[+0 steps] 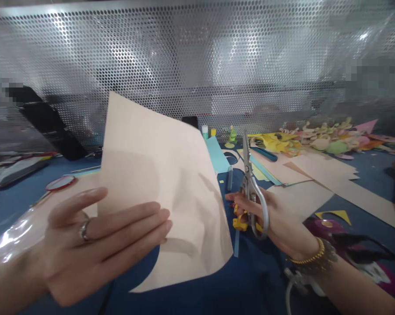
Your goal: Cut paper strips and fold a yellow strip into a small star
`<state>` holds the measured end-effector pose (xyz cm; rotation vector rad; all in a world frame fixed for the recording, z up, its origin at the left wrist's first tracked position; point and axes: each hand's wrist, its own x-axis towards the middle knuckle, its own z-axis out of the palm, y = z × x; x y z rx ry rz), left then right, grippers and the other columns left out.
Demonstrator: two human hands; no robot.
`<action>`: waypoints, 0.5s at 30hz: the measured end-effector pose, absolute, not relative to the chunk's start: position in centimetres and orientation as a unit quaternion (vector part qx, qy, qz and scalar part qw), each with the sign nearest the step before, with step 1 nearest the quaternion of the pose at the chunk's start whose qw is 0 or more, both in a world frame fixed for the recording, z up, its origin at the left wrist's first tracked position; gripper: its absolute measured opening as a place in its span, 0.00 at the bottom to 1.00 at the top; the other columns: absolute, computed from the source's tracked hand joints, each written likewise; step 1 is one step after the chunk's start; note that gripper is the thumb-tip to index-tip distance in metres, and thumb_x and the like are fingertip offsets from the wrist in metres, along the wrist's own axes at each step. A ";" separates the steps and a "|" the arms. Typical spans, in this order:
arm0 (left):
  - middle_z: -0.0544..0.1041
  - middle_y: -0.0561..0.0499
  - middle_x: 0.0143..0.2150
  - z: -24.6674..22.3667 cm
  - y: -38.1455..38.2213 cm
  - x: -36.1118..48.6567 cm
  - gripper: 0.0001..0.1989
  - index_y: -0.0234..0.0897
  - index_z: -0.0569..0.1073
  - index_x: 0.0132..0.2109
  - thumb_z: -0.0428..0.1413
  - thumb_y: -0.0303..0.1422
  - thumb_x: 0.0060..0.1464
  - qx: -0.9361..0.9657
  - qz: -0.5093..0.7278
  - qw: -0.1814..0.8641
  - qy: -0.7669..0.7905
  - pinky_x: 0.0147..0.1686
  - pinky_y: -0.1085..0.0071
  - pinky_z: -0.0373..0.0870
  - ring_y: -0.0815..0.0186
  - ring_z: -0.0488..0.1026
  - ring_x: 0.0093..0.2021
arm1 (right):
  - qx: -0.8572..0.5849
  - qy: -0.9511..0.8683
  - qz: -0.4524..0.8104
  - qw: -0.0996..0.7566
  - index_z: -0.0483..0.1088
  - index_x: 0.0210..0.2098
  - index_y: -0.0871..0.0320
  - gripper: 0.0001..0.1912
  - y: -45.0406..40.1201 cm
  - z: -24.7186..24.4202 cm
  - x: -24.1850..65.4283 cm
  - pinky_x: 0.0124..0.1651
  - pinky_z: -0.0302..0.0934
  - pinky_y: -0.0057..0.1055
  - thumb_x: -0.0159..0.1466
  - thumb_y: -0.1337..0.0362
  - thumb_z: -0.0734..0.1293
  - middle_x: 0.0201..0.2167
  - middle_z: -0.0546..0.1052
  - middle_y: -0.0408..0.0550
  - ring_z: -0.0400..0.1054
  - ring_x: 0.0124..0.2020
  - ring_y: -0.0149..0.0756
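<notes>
A large cream sheet of paper (164, 170) stands raised in front of me, its lower left edge cut in a curve that ends in a sharp tip. My left hand (102, 240) holds it at the lower left, fingers laid across the front and thumb at the side edge. To the right of the paper, my right hand (266, 214) grips metal scissors (248, 170) by the handles, blades pointing up. The scissors are apart from the paper. Beneath the right hand's fingers lies a small yellow object (240, 222), partly hidden.
A perforated metal panel (191, 57) closes off the back. Paper sheets (299, 197) and colourful cutouts (329, 140) cover the right side. A blue cutter (265, 154), a glue stick (204, 131), a red-rimmed round item (60, 183) and a purple item (325, 227) lie about.
</notes>
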<state>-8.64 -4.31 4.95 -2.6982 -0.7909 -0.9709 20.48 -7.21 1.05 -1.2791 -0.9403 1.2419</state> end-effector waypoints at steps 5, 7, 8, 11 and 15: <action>0.81 0.67 0.42 4.7 -2.7 -8.2 0.27 0.67 0.62 0.58 0.43 0.23 0.64 -0.884 -0.355 0.187 -0.239 0.64 0.55 0.46 0.66 0.78 0.43 | -0.538 -0.424 0.483 0.545 0.63 0.33 0.57 0.18 -7.2 1.2 20.0 0.29 0.62 0.26 0.54 0.53 0.73 0.33 0.71 0.44 0.65 0.30 0.30; 0.82 0.66 0.41 4.3 -1.5 -7.6 0.26 0.68 0.65 0.56 0.47 0.24 0.63 -0.890 -0.370 0.160 -0.214 0.63 0.56 0.45 0.66 0.78 0.42 | -0.521 -0.425 0.489 0.556 0.62 0.32 0.56 0.17 -7.2 1.2 19.9 0.26 0.59 0.25 0.55 0.55 0.73 0.26 0.67 0.39 0.62 0.25 0.27; 0.82 0.66 0.40 4.1 -0.9 -7.3 0.25 0.67 0.66 0.55 0.52 0.24 0.61 -0.894 -0.374 0.154 -0.191 0.63 0.57 0.44 0.66 0.78 0.42 | -0.513 -0.423 0.490 0.564 0.61 0.31 0.56 0.17 -7.2 1.2 19.8 0.25 0.57 0.24 0.55 0.56 0.73 0.24 0.64 0.37 0.60 0.23 0.25; 0.81 0.61 0.43 3.4 0.8 -6.6 0.24 0.59 0.70 0.52 0.63 0.28 0.51 -0.904 -0.361 0.189 -0.129 0.63 0.60 0.44 0.65 0.76 0.44 | -0.498 -0.405 0.480 0.599 0.60 0.29 0.56 0.18 -7.1 1.3 19.8 0.25 0.56 0.23 0.52 0.61 0.75 0.21 0.63 0.35 0.59 0.22 0.25; 0.75 0.51 0.46 1.6 1.6 -6.7 0.25 0.50 0.71 0.49 0.66 0.38 0.43 -0.884 -0.438 0.074 -0.147 0.56 0.55 0.58 0.56 0.71 0.46 | -0.501 -0.379 0.462 0.626 0.62 0.32 0.55 0.16 -6.7 1.7 20.1 0.26 0.57 0.23 0.51 0.65 0.74 0.24 0.67 0.36 0.62 0.24 0.26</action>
